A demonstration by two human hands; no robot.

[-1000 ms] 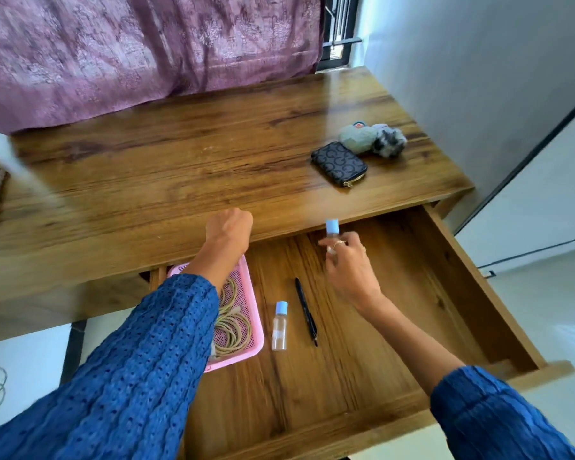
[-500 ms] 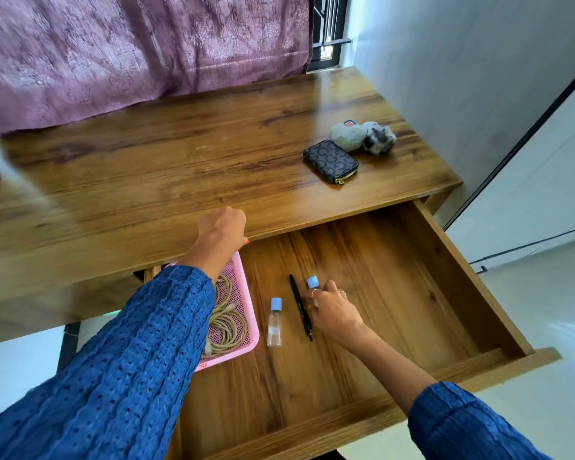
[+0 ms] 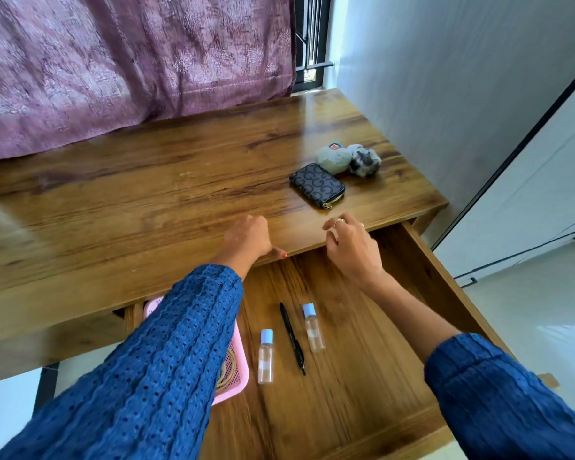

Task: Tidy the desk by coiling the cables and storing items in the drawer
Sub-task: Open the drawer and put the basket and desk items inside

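R hand point(image 3: 349, 242) empty, fingers loosely spread, above desk edge. Wallet point(image 3: 317, 185) lies just beyond it on desk point(image 3: 146, 194), long axis diagonal, zip end nearest; R closer than L hand point(image 3: 248, 239), curled on edge. 2 bottles, pen in drawer point(image 3: 362, 393).

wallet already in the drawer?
No, the patterned zip wallet lies on the desk top, beside a fuzzy grey toy, outside the open drawer.

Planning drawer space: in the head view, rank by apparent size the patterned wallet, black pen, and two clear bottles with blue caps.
1. Dark patterned zip wallet, though farthest from the camera.
2. Slim black pen, longest but thin.
3. Two clear bottles with blue caps, left and right: they look alike, so unranked.
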